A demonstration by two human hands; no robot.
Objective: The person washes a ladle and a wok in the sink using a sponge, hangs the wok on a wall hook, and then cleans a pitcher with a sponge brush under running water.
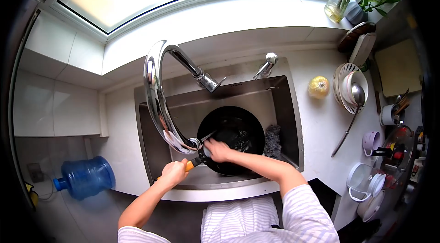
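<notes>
In the sink [176, 180] lies a black pan [250, 126] with some water in it, its handle pointing to the lower left. My left hand [174, 173] is wrapped round the pan's orange and black handle [190, 166] at the sink's front edge. My right hand [217, 150] is over the pan's left side, near the handle joint. Its fingers are bent round something that I cannot make out. The curved chrome faucet [153, 87] arches over the left of the sink, its spout end close to my right hand.
A grey fluffy cloth [273, 141] lies in the sink's right side. On the right counter are a wrapped round fruit [318, 87], stacked bowls [344, 80] with a ladle [358, 94], a purple mug [371, 141] and a clear pot [360, 179]. A blue water bottle [87, 178] lies at the left.
</notes>
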